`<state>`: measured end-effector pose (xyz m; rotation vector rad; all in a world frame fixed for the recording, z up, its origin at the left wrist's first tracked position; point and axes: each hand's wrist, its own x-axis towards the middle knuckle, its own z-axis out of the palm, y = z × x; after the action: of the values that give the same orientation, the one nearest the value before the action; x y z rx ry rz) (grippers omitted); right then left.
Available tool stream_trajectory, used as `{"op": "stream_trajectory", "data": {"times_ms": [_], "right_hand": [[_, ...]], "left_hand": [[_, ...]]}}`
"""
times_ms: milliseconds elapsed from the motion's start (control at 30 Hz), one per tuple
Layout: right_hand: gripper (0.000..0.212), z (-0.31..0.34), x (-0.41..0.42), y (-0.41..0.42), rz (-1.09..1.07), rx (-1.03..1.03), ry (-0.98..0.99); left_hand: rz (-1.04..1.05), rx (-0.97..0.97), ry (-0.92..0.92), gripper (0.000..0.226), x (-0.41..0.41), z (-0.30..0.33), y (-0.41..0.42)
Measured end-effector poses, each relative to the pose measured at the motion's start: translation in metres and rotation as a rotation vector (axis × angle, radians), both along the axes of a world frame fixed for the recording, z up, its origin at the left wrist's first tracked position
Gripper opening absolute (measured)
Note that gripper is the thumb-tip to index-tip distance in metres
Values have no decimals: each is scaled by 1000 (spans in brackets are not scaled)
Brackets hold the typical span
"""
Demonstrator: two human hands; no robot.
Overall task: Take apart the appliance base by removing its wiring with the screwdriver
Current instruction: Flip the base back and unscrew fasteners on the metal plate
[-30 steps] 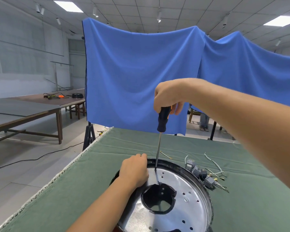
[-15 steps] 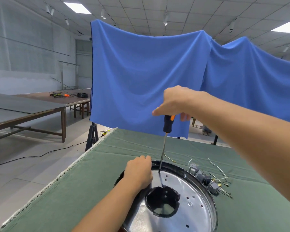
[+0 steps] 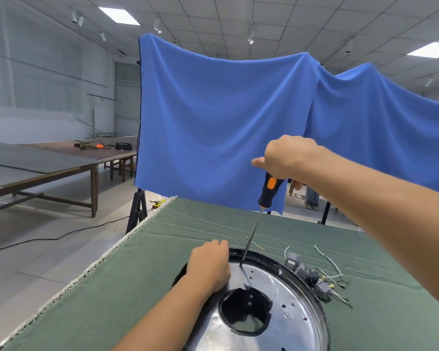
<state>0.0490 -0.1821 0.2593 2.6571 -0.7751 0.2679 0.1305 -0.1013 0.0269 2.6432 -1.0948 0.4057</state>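
Appliance base (image 3: 289,307) steadied by left hand (image 3: 209,264) gripping rim; right hand (image 3: 287,158) grasping screwdriver (image 3: 260,214), tip on plate.

Blue cloth (image 3: 226,127); green table cover (image 3: 127,282)
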Motion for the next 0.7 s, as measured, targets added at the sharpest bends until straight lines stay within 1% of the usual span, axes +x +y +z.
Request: {"op": "stream_trajectory", "data": {"times_ms": [133, 167, 233, 267, 300, 367, 400, 433, 533, 567, 600, 633, 700], "right_hand": [[19, 12, -3, -3, 55, 364, 70], [18, 16, -5, 0, 97, 428, 75], [29, 17, -7, 3, 176, 505, 56], [31, 15, -6, 3, 166, 491, 44], [33, 11, -5, 3, 124, 414, 39], [47, 2, -2, 1, 17, 185, 12], [50, 0, -2, 0, 3, 141, -15], [45, 0, 0, 0, 18, 156, -32], [15, 8, 2, 1, 149, 325, -24], [17, 9, 1, 2, 202, 378, -26], [23, 9, 0, 2, 242, 409, -24], [27, 7, -1, 3, 249, 398, -20], [37, 0, -2, 2, 175, 225, -24]], "left_hand": [[-6, -5, -1, 17, -1, 0, 0], [-5, -3, -1, 18, -1, 0, 0], [-3, 0, -3, 18, 0, 0, 1], [-1, 0, -5, 18, 0, 0, 0], [0, -2, -7, 18, -1, 0, 0], [-2, -4, -4, 19, -2, 0, 0], [-4, -2, -2, 19, -2, 0, 1], [-5, 1, -3, 20, -1, 0, 1], [-6, 2, -7, 20, 0, -1, 1], [-6, 0, -7, 20, 0, -1, 0], [-5, 0, -8, 20, 1, -1, 0], [-3, 2, -10, 20, 1, -1, 0], [1, 2, -12, 22, 1, -1, 0]]}}
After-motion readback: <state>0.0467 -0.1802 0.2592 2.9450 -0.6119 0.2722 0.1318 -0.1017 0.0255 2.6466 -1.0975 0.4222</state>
